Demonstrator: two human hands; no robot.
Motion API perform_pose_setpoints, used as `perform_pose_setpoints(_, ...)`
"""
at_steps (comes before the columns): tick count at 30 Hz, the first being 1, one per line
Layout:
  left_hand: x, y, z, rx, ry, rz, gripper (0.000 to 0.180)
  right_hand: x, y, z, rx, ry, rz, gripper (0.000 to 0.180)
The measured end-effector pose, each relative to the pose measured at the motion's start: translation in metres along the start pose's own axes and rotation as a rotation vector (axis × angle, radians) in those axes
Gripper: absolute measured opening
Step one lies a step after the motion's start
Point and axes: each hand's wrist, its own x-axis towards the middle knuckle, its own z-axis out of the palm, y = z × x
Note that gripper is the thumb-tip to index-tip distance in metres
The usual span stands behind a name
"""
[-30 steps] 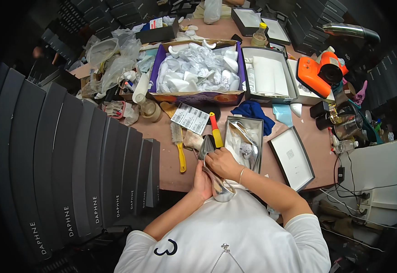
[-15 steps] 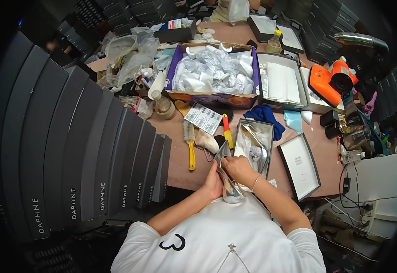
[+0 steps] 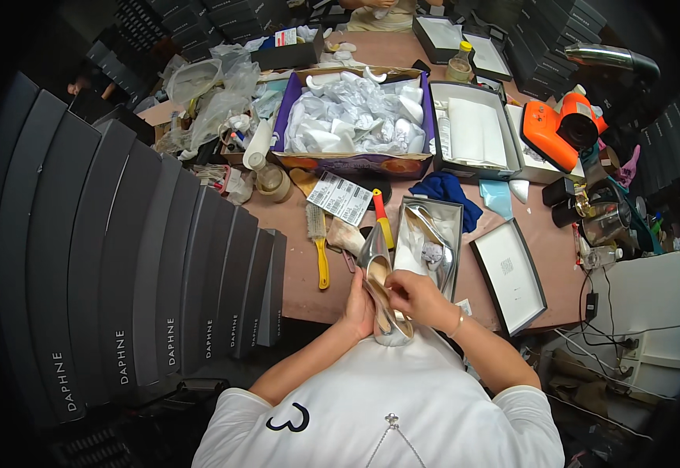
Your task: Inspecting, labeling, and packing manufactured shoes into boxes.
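Observation:
A silver pointed shoe (image 3: 377, 269) is in my left hand (image 3: 359, 308), its beige inside facing up and its toe pointing away from me. My left fingers wrap its left side. My right hand (image 3: 422, 299) is closed, fingertips pinched together at the shoe's opening. Whether anything small sits between them I cannot make out. Just beyond, an open grey shoebox (image 3: 458, 234) contains another silver shoe (image 3: 443, 269) and white paper (image 3: 409, 248). The box's lid (image 3: 509, 274) lies inside up to the right.
A yellow-handled brush (image 3: 321, 257), a label sheet (image 3: 341, 196) and a red-and-yellow handled tool (image 3: 382, 217) lie close ahead. Farther back stands a purple carton (image 3: 279, 125) of white padding. Grey shoeboxes (image 3: 83, 257) tower at left. An orange device (image 3: 547, 140) stands right; another person (image 3: 387, 19) sits opposite.
The shoe has been turned so that its opening faces up more. My right hand has drawn back slightly from inside it. The left hand keeps hold.

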Motion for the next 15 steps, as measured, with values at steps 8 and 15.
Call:
perform_pose_setpoints(8,-0.002,-0.003,0.006,0.109,-0.133,0.041,0.068,-0.014,0.008,0.016,0.704,0.27,0.353,0.018)
perform_pose_setpoints(15,-0.001,-0.002,0.007,0.1,-0.062,-0.003,0.07,-0.024,-0.013,-0.001,-0.393,0.168,-0.074,0.009)
